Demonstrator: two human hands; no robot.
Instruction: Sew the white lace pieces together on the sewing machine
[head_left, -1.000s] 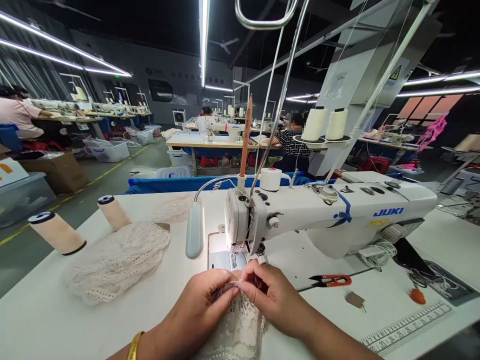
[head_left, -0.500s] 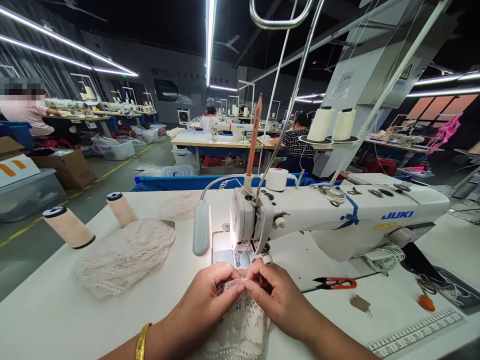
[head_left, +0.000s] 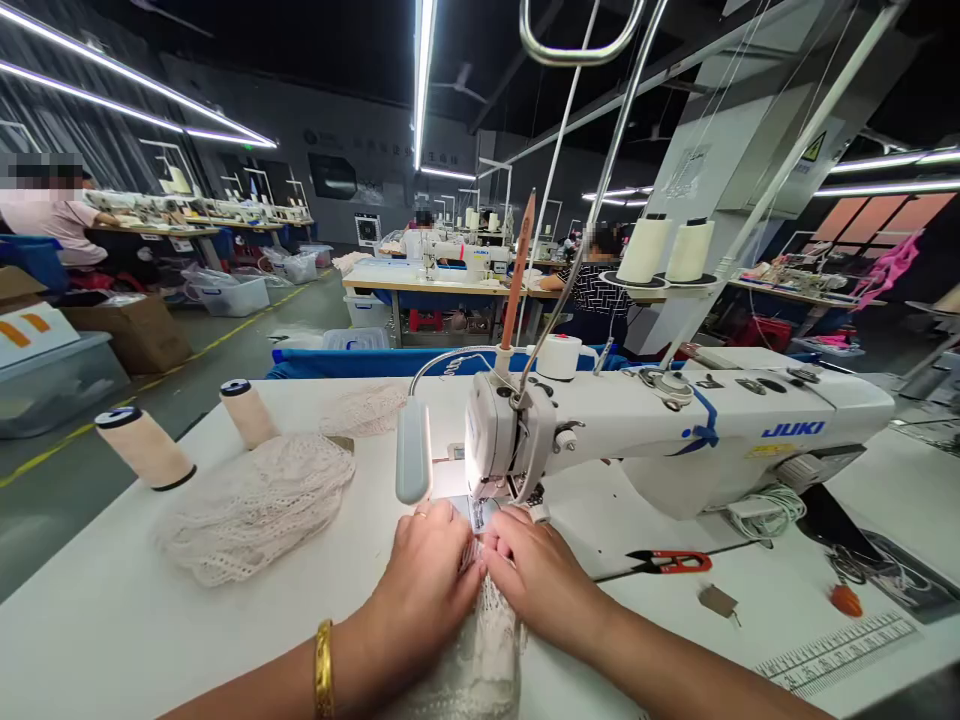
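White lace fabric [head_left: 486, 640] hangs from between my hands toward the front edge of the table. My left hand [head_left: 431, 565] is closed on the lace's left side, just in front of the sewing machine's needle area. On the other side my right hand [head_left: 536, 570] pinches the lace with thumb and fingers, close to the left thumb. The lace's upper end lies near the presser foot [head_left: 478, 512], partly hidden by the fingers. Over it stands the head of the white sewing machine [head_left: 499, 435], with a grey lamp [head_left: 412, 452] lit at its left.
A lace pile [head_left: 259, 510] lies at left beside two thread cones [head_left: 144, 447]. Right of the machine bed are red-handled thread snips [head_left: 671, 562], a small brown tag [head_left: 718, 602] and a clear ruler [head_left: 840, 652]. Co-workers sit at other tables beyond.
Both hands have moved forward, closer to the presser foot, carrying the lace with them. The left hand has turned more palm-down. The view has shifted slightly.
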